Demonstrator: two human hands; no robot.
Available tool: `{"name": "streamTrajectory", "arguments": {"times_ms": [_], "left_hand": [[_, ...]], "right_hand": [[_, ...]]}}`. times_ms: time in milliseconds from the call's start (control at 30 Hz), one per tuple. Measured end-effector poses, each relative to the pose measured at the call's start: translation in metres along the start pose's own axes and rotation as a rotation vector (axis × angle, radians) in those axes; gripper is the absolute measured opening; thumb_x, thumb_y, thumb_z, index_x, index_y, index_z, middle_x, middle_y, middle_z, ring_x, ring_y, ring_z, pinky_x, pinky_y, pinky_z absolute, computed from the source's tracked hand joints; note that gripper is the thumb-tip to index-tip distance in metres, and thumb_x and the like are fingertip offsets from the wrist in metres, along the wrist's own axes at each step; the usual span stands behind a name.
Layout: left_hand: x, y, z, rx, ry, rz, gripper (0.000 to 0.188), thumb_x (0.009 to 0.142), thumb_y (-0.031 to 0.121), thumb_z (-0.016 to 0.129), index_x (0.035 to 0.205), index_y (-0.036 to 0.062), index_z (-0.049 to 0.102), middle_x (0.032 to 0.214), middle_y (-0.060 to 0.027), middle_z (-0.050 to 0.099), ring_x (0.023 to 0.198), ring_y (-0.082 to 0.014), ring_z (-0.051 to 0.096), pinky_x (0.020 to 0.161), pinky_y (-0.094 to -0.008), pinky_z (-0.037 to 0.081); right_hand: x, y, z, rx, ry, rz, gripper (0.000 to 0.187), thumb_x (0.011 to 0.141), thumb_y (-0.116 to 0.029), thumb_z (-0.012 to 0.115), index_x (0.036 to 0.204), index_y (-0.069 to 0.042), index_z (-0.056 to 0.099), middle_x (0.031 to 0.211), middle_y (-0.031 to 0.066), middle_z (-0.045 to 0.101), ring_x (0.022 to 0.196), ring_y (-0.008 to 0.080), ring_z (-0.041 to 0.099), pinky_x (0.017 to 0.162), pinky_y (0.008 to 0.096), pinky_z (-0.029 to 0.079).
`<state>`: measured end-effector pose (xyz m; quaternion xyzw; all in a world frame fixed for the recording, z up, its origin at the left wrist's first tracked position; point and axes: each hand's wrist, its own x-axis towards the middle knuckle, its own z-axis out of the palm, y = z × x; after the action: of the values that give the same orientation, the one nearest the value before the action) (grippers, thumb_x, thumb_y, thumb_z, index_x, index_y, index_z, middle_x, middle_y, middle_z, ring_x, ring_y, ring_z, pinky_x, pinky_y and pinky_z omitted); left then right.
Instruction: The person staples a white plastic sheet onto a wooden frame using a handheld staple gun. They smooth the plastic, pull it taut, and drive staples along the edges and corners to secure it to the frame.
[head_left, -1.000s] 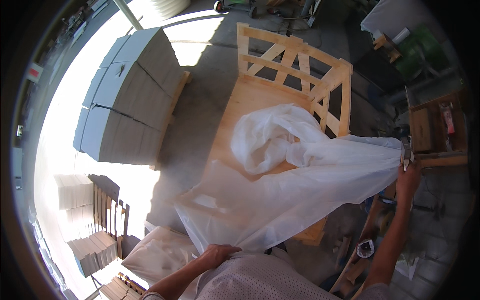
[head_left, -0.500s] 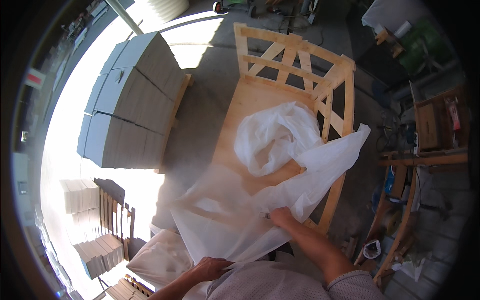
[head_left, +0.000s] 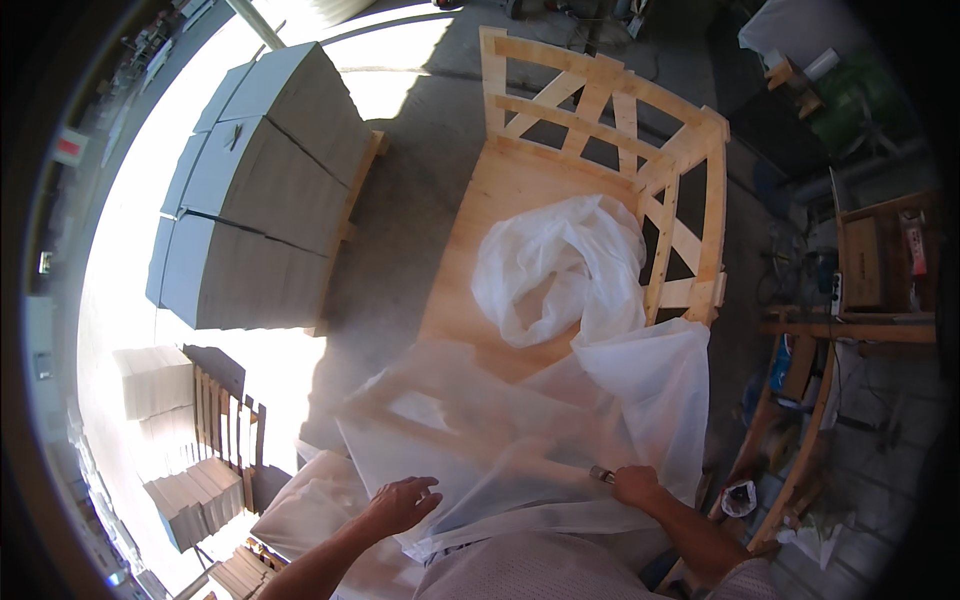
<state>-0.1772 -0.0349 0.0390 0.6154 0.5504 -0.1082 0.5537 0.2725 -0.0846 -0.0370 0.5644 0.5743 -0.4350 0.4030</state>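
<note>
A person standing at the near end of a wooden crate (head_left: pixel 600 180) works a large sheet of clear plastic (head_left: pixel 520 440) across its floor. Within the last second the right hand (head_left: pixel 636 485) has come in from far out on the right, where it held a corner of the sheet stretched taut beyond the crate's side rail, to a spot close to the body at the crate's near end. The sheet, pulled tight a second ago, now lies slack and folded over itself, draped over the near right corner of the crate. Judging from that, the stretch has been let go and the sheet is being gathered or re-gripped nearer its near edge.

The right hand is closed around a fold of the plastic together with a small dark tool; what kind of tool cannot be told. The left hand (head_left: pixel 402 503) rests on the sheet's near edge, fingers spread and half curled, pressing rather than gripping. The two hands sit apart, both at the crate's near end, with the slack plastic between them.

Deeper in the crate, against its right rail, a bunched white mass of the same film (head_left: pixel 560 265) sits loose. A stack of grey boards on a pallet (head_left: pixel 260 210) stands left of the crate.
</note>
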Motion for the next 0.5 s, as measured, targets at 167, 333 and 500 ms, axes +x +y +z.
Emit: {"name": "streamTrajectory", "arguments": {"times_ms": [167,333,500], "left_hand": [[0.194,0.002,0.008,0.393,-0.168,0.095,0.051,0.096,0.044,0.049,0.129,0.0058,0.057,0.124,-0.0179,0.062,0.111,-0.0356,0.061,0.094,-0.0501,0.048],[0.311,-0.010,0.124,0.577,-0.594,0.276,0.066,0.097,0.059,0.036,0.139,0.0096,0.048,0.143,-0.0181,0.046,0.133,-0.0363,0.042,0.109,-0.0520,0.033],[0.313,0.003,0.221,0.190,-1.043,0.426,0.076,0.097,0.066,0.028,0.149,0.0107,0.035,0.153,-0.0164,0.033,0.142,-0.0378,0.029,0.108,-0.0650,0.025]], "right_hand": [[-0.006,0.010,0.000,-0.016,-0.170,0.055,0.024,0.084,-0.021,0.057,0.093,-0.003,0.071,0.095,0.0184,0.071,0.086,0.0339,0.069,0.076,0.0475,0.053],[-0.017,-0.002,-0.027,-0.038,-0.105,0.109,0.025,0.084,-0.025,0.060,0.094,-0.003,0.068,0.092,0.0175,0.069,0.082,0.0337,0.069,0.076,0.0475,0.054],[0.085,-0.046,-0.065,0.180,0.176,0.017,0.032,0.087,-0.029,0.061,0.106,-0.003,0.063,0.096,0.0178,0.066,0.082,0.0357,0.067,0.075,0.0463,0.054]]}}
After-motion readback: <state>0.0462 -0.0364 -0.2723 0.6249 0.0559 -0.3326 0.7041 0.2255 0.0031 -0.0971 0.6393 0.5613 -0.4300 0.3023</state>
